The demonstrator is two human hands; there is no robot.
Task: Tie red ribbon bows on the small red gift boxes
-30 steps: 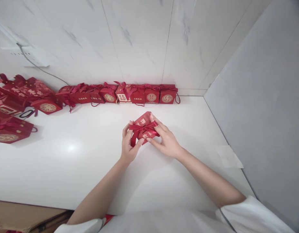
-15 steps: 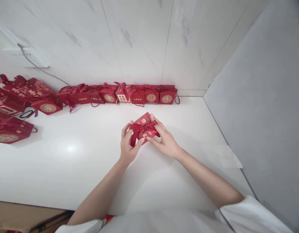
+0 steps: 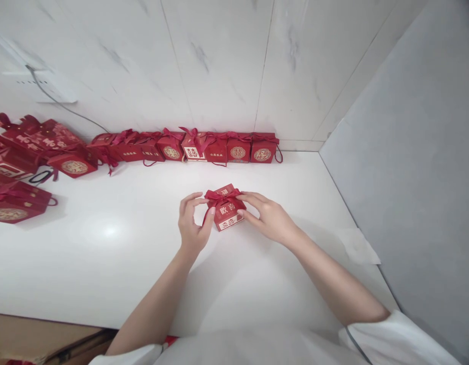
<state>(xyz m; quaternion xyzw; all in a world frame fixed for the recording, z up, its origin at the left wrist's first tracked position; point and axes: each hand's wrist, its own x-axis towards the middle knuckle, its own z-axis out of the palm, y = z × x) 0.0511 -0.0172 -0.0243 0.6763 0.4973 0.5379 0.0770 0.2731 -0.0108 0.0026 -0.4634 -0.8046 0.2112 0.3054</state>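
A small red gift box point(image 3: 230, 208) with gold and white lettering stands on the white table, its lid topped by a red ribbon bow point(image 3: 221, 196). On its left side is my left hand point(image 3: 191, 220), thumb and fingers spread, the thumb tip at the box's edge and the fingertips close to the bow. My right hand point(image 3: 270, 215) has its index fingertip at the bow's right end and its thumb against the box's right corner, lightly gripping it. A ribbon tail hangs partly hidden behind my left thumb.
Along the wall runs a row of several red ribboned boxes point(image 3: 171, 151). More red boxes point(image 3: 19, 200) crowd the left, with black-handled scissors point(image 3: 41, 176) among them. A cable point(image 3: 67, 109) hangs by the wall. A cardboard box point(image 3: 36, 337) is below the table at lower left.
The gift box has tipped so its lettered front panel faces me, and it sits lower. My left hand has loosened and shifted left; my right hand has moved slightly right.
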